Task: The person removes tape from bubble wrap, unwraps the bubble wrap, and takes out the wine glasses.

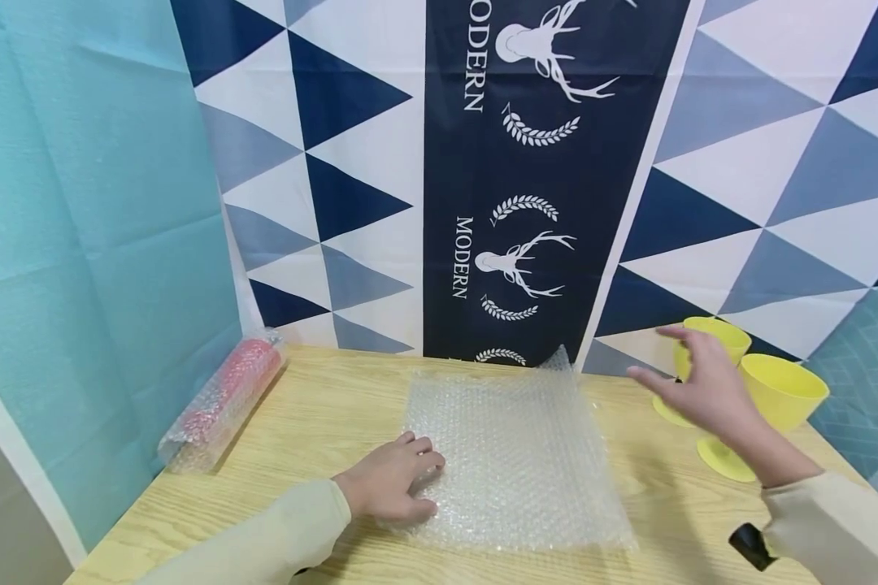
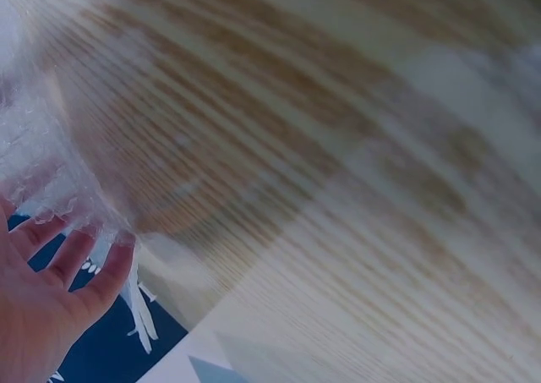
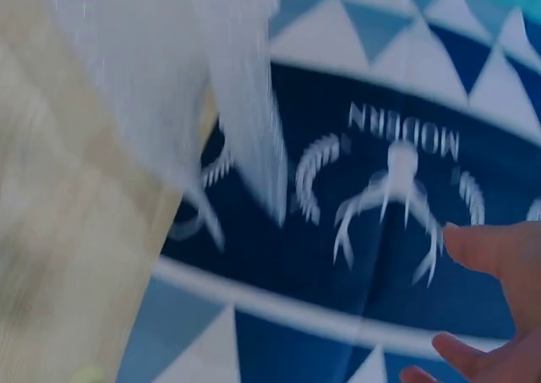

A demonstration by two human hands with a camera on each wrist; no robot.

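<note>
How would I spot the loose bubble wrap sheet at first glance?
Find the wood-grain table below the deer-patterned backdrop. Near its middle is the bubble wrap sheet, with the left hand at its left edge. It's clear and spread out, unlike the rolled bundle with red inside.

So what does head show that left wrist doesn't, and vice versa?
Head only: the right hand, raised by two yellow cups, and a bubble-wrapped red roll at the left side of the table.
Left wrist only: the palm side of the left hand; head shows its back.
Both: the left hand at the edge of the bubble wrap sheet, part of the wood-grain table, and the navy backdrop with white print.
</note>
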